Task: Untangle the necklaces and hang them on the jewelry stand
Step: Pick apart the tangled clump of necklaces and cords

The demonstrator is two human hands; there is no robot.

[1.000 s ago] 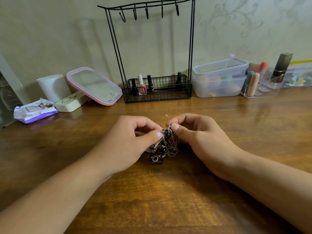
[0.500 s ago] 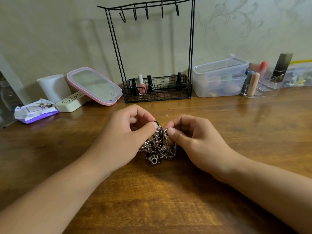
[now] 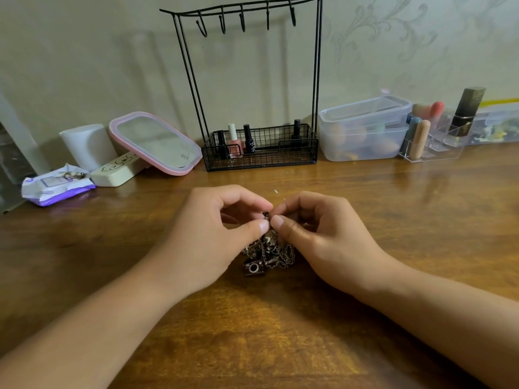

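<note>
**Knot of chains pinched between both hands, hooks bare**

Necklaces [image 3: 268,255] sit bunched on the worktop [image 3: 280,346] between my wrists, a dark tangle of fine metal chain with a small camera-shaped charm [image 3: 254,268] lying at its near edge. My left hand [image 3: 213,234] has thumb and forefinger closed together on a tiny piece at the top of the knot, and my right hand [image 3: 317,234] pinches the same spot from the other side, thumb tips almost touching. Whether that piece is a clasp or a link I cannot tell.

I judge the chains light, limp and slippery: they will not hold a shape, and any pull on one strand will likely tighten the loops below. The links look thin enough to kink or snap, so I would work with fingertips only, holding close to a clasp or free end and easing loops wider instead of tugging. The charm is the one solid bit, handy for steadying the bundle.

The jewelry stand [image 3: 247,80] rises at the back against the wall, well apart from my hands, its top hooks carrying nothing.
</note>
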